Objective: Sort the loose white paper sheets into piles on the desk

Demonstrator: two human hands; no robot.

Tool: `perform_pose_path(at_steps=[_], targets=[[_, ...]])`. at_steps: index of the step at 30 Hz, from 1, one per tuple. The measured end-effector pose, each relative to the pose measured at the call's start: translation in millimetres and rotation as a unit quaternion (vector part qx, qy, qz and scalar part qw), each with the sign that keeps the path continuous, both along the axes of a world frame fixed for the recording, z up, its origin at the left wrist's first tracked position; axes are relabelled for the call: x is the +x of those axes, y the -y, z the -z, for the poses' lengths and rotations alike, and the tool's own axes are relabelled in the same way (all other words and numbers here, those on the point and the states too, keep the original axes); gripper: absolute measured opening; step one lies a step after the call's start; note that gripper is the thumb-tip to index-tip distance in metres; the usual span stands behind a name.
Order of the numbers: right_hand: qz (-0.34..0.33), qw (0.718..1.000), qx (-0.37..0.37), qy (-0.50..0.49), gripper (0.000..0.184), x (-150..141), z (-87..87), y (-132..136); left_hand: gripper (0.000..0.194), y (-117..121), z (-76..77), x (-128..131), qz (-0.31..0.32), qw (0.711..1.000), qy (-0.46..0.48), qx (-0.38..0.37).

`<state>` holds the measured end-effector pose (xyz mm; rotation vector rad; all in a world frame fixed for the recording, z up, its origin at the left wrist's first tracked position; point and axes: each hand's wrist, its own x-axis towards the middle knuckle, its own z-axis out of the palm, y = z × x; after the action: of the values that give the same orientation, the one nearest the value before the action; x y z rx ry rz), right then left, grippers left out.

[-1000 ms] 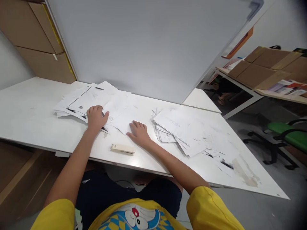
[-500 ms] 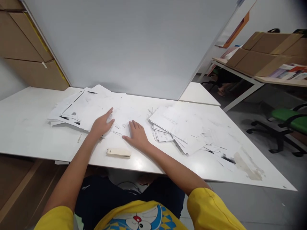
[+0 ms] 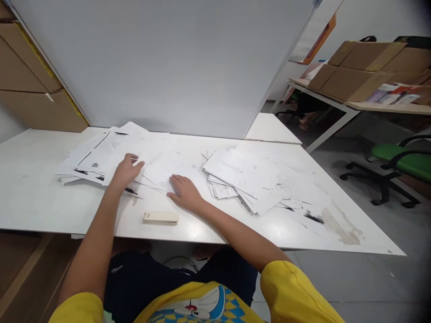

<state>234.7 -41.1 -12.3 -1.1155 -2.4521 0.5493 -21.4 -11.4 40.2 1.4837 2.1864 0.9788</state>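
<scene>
My left hand (image 3: 125, 170) rests with curled fingers on a loose spread of printed white sheets (image 3: 101, 154) at the left of the white table (image 3: 33, 197). I cannot tell whether it pinches a sheet. My right hand (image 3: 183, 193) lies flat, fingers stretched, on a single sheet (image 3: 161, 172) in the middle. A second heap of papers (image 3: 249, 179) is fanned out just right of that hand. A small cream stapler (image 3: 160, 217) lies near the table's front edge, between my forearms.
A large grey board (image 3: 175, 63) leans upright behind the table. Brown cardboard (image 3: 30, 98) stands at the back left. To the right are a side table with flattened boxes (image 3: 363, 67) and a green office chair (image 3: 400, 161).
My left hand slid right onto the middle sheets, then drew back left and curled its fingers. My right hand stayed flat on the middle sheet. The view shifted slightly.
</scene>
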Motion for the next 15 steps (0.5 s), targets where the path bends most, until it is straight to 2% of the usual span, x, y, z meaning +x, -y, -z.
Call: perform_pose_path(at_steps=[3,5,9,11,13,15], targets=[[-0.004,1.0,0.004,-0.006,0.058,0.4,0.8,-1.4,0.06,3.9,-3.5,-2.4,0.039,0.993,0.114,-0.006],[-0.002,1.0,0.004,-0.011,0.06,0.4,1.8,-2.4,0.065,7.7,-2.3,1.8,0.073,0.978,0.195,0.004],[0.011,0.999,-0.012,-0.035,0.069,0.4,2.6,-3.4,0.077,18.4,7.1,23.0,0.182,0.908,0.371,0.075],[0.025,0.998,-0.02,-0.05,0.075,0.5,2.4,-3.7,0.088,23.5,14.0,37.2,0.217,0.88,0.407,0.111],[0.046,0.996,-0.024,-0.067,0.077,0.8,2.7,-4.2,0.098,26.3,20.3,52.1,0.229,0.872,0.415,0.122],[0.063,0.994,-0.029,-0.087,0.078,1.3,3.9,-4.9,0.101,26.2,24.7,65.5,0.229,0.87,0.413,0.141]])
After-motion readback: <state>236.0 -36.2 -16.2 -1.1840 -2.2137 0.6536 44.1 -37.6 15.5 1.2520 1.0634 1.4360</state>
